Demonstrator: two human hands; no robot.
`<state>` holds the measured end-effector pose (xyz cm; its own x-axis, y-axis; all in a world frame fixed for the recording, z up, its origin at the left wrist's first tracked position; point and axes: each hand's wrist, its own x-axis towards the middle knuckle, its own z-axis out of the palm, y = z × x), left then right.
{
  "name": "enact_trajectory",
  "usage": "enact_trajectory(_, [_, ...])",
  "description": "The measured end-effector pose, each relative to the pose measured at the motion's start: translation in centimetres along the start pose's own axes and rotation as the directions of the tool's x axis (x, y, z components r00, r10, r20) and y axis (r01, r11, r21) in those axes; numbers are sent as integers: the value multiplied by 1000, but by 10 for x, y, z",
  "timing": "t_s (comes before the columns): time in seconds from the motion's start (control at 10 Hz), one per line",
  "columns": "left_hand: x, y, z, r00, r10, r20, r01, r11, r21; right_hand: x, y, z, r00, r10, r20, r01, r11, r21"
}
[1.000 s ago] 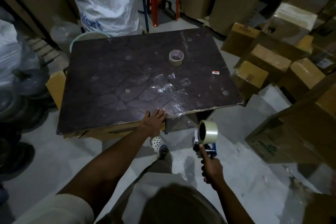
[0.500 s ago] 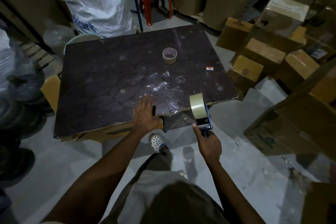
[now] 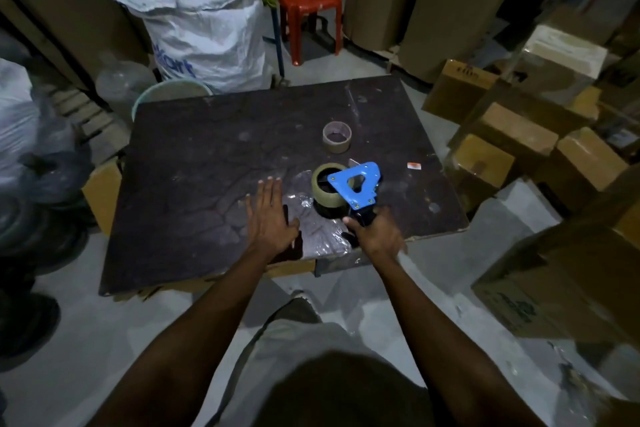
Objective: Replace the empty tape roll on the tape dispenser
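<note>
A blue tape dispenser point(image 3: 358, 184) lies on its side on the dark table point(image 3: 194, 166), with a tape roll point(image 3: 323, 189) on its hub. My right hand point(image 3: 375, 236) grips the dispenser's black handle at the table's near edge. My left hand point(image 3: 270, 215) rests flat on the table, fingers spread, just left of the roll and holding nothing. A bare cardboard tape core point(image 3: 336, 137) stands on the table farther back.
Crumpled clear film point(image 3: 322, 229) lies under the hands. A small orange tag point(image 3: 414, 166) sits at the right. Cardboard boxes point(image 3: 502, 149) crowd the right side. A white sack point(image 3: 194, 21), a pale tub point(image 3: 169, 94) and a red chair point(image 3: 308, 0) stand behind the table.
My right hand has brought the dispenser up from below the table edge and laid it on its side on the table. My left hand slid farther onto the tabletop.
</note>
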<state>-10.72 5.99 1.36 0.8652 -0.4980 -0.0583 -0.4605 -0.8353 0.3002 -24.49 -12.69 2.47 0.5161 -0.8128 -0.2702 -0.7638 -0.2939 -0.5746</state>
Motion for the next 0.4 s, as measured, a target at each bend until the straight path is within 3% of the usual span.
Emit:
enact_trajectory(0.2, [45, -7, 1, 999, -33, -6, 33, 999, 28, 28, -43, 19, 994, -62, 86, 67, 996, -61])
enact_trajectory(0.4, [60, -18, 13, 999, -39, 29, 38, 999, 28, 43, -37, 36, 982, -55, 182, 69, 995, -73])
